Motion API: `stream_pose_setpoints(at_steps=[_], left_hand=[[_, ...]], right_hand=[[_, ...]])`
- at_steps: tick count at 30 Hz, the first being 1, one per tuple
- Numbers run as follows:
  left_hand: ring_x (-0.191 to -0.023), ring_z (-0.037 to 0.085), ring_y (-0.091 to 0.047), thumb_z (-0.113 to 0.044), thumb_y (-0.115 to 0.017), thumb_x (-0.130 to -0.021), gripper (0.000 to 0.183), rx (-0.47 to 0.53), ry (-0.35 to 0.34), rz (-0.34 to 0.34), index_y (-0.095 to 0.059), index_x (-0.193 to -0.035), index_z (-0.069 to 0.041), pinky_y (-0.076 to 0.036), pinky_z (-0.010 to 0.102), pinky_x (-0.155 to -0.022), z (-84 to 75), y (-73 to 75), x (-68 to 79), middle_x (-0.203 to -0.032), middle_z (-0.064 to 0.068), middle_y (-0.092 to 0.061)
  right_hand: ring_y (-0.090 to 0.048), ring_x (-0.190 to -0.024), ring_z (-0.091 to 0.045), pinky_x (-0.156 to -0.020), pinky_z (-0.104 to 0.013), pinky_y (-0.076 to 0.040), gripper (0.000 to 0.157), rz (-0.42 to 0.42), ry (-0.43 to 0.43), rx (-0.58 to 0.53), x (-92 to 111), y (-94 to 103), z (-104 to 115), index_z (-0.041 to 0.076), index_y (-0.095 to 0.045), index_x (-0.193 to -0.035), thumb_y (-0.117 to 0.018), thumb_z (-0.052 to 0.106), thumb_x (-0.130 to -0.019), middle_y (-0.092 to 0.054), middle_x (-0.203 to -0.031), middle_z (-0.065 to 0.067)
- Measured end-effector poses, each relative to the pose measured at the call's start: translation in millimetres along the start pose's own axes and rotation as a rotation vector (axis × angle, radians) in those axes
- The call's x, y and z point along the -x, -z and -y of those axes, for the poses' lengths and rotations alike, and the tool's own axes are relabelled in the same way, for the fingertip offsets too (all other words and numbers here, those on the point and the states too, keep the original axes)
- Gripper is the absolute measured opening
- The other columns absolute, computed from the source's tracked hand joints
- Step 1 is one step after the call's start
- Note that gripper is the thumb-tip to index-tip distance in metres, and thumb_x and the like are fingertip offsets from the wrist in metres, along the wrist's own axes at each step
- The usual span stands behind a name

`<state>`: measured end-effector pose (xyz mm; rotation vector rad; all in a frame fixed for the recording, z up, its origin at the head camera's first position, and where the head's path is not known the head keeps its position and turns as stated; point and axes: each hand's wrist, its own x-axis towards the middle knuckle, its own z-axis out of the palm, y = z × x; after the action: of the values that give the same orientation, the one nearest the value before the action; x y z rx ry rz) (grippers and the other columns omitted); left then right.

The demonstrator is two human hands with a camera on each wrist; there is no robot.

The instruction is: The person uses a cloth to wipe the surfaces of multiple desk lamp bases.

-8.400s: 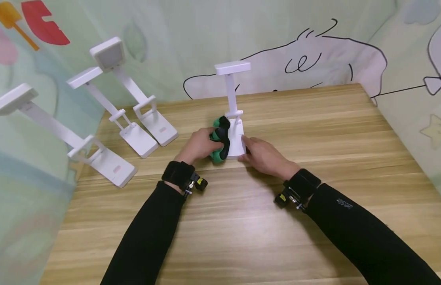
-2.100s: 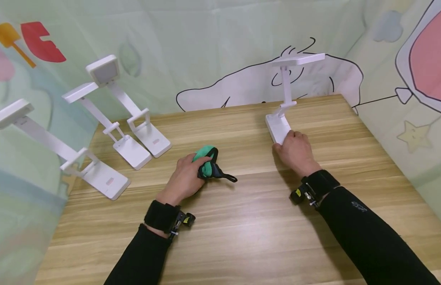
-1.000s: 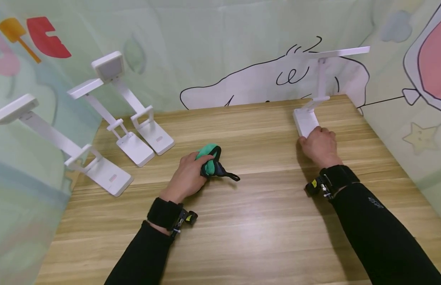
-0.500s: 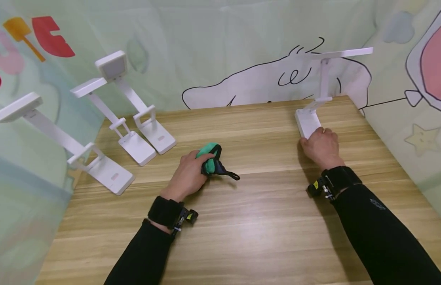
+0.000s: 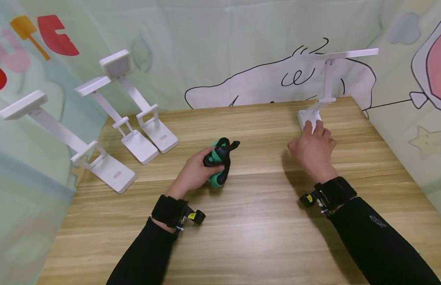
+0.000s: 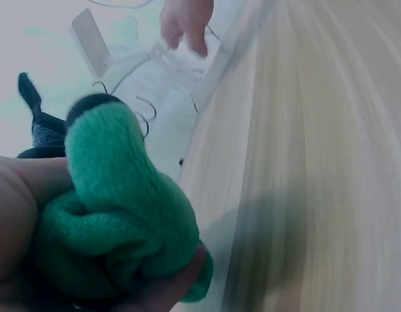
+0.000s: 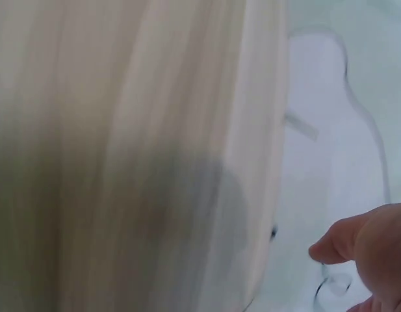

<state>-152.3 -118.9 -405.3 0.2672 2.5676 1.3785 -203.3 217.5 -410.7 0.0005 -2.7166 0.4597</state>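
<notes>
My left hand (image 5: pixel 194 173) grips a bunched green plush cloth (image 5: pixel 216 156) with black edging and a black loop, just over the middle of the table. In the left wrist view the cloth (image 6: pixel 125 175) fills the front, pinched between thumb and fingers. A white desk lamp (image 5: pixel 328 81) stands at the back right, its head turned sideways. My right hand (image 5: pixel 314 153) is in front of that lamp, fingers spread and overlapping part of its base (image 5: pixel 307 116). The right wrist view shows the thumb of the right hand (image 7: pixel 385 250) holding nothing; no lamp appears there.
Three white desk lamps stand at the left: a near one (image 5: pixel 113 173), a middle one (image 5: pixel 139 146) and a far one (image 5: pixel 160 135). They are on a wooden table (image 5: pixel 256 221). A printed cloth backdrop (image 5: pixel 213 51) runs along the table's back and sides.
My right hand has come off the right lamp's base, slightly left and up, after sliding the lamp rightward earlier. The left hand has turned the cloth, so its loop now points up and right.
</notes>
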Motion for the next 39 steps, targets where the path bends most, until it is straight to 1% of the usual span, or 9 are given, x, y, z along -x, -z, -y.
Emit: stream_pose_setpoints(at_steps=[3, 7, 11, 16, 19, 24, 32, 36, 39], left_hand=[[-0.108, 0.017, -0.057, -0.031, -0.073, -0.086, 0.052, 0.043, -0.026, 0.019, -0.053, -0.134, -0.025, -0.050, 0.040, -0.091, -6.7, -6.7, -1.0, -0.120, 0.002, -0.061], [-0.109, 0.016, -0.057, -0.031, -0.072, -0.087, 0.051, 0.126, -0.053, 0.032, -0.052, -0.133, -0.026, -0.048, 0.042, -0.095, -14.3, -15.9, -3.5, -0.121, 0.001, -0.062], [-0.114, 0.018, -0.055, -0.031, -0.071, -0.088, 0.051, 0.306, -0.057, 0.044, -0.049, -0.133, -0.024, -0.045, 0.044, -0.099, -19.2, -24.0, -4.6, -0.125, 0.003, -0.059], [-0.120, 0.022, -0.049, -0.029, -0.070, -0.089, 0.056, 0.535, -0.015, 0.069, -0.039, -0.135, -0.018, -0.041, 0.045, -0.103, -23.9, -33.6, -3.8, -0.132, 0.008, -0.051], [-0.121, 0.022, -0.047, -0.025, -0.066, -0.092, 0.058, 0.618, -0.004, 0.102, -0.031, -0.136, -0.016, -0.040, 0.041, -0.103, -27.0, -39.8, -2.6, -0.134, 0.010, -0.047], [-0.117, 0.021, -0.046, -0.015, -0.059, -0.092, 0.058, 0.702, -0.022, 0.160, -0.021, -0.136, -0.015, -0.039, 0.036, -0.100, -34.5, -49.2, 0.6, -0.132, 0.014, -0.042], [-0.109, 0.021, -0.049, -0.013, -0.058, -0.087, 0.063, 0.644, 0.008, 0.182, -0.022, -0.138, -0.018, -0.044, 0.033, -0.091, -35.4, -51.8, 3.0, -0.127, 0.014, -0.043], [-0.103, 0.020, -0.055, -0.003, -0.053, -0.086, 0.061, 0.554, 0.013, 0.169, -0.028, -0.141, -0.015, -0.051, 0.034, -0.084, -32.3, -47.3, 0.2, -0.130, 0.014, -0.046], [-0.102, 0.021, -0.060, 0.003, -0.048, -0.088, 0.058, 0.484, 0.020, 0.146, -0.036, -0.141, -0.014, -0.054, 0.039, -0.088, -28.2, -42.4, -3.6, -0.134, 0.011, -0.047]], right_hand=[[-0.039, -0.118, -0.056, -0.088, -0.074, -0.035, 0.061, 0.073, 0.116, -0.165, 10.5, -0.1, 24.7, -0.010, -0.042, -0.133, -0.060, 0.024, -0.086, -0.041, -0.135, -0.036], [-0.034, -0.133, -0.042, -0.107, -0.061, -0.030, 0.071, 0.244, 0.242, -0.409, 27.5, -1.9, 56.3, 0.003, -0.036, -0.145, -0.064, 0.037, -0.090, -0.037, -0.147, -0.025], [-0.039, -0.132, -0.034, -0.104, -0.055, -0.038, 0.077, 0.343, 0.327, -0.574, 44.2, -5.1, 77.8, 0.020, -0.029, -0.152, -0.065, 0.047, -0.089, -0.034, -0.152, -0.013], [-0.042, -0.130, -0.032, -0.100, -0.054, -0.044, 0.080, 0.427, 0.342, -0.714, 54.5, -8.4, 88.0, 0.030, -0.025, -0.153, -0.070, 0.041, -0.087, -0.031, -0.154, -0.009], [-0.041, -0.131, -0.027, -0.100, -0.053, -0.044, 0.080, 0.454, 0.357, -0.730, 57.2, -10.4, 89.9, 0.030, -0.027, -0.152, -0.071, 0.040, -0.086, -0.034, -0.153, -0.009], [-0.046, -0.123, -0.024, -0.099, -0.051, -0.044, 0.072, 0.422, 0.391, -0.721, 60.9, -16.8, 91.9, 0.021, -0.039, -0.145, -0.074, 0.035, -0.084, -0.046, -0.141, -0.010], [-0.051, -0.114, -0.027, -0.094, -0.051, -0.044, 0.065, 0.321, 0.312, -0.701, 64.9, -23.9, 92.0, 0.013, -0.047, -0.139, -0.076, 0.023, -0.082, -0.054, -0.131, -0.014], [-0.052, -0.112, -0.026, -0.093, -0.050, -0.046, 0.061, 0.298, 0.290, -0.661, 63.4, -27.8, 89.1, 0.013, -0.050, -0.138, -0.074, 0.020, -0.082, -0.056, -0.128, -0.013], [-0.053, -0.111, -0.028, -0.092, -0.052, -0.046, 0.061, 0.282, 0.281, -0.623, 61.6, -29.2, 82.9, 0.011, -0.050, -0.138, -0.073, 0.018, -0.082, -0.058, -0.125, -0.014]])
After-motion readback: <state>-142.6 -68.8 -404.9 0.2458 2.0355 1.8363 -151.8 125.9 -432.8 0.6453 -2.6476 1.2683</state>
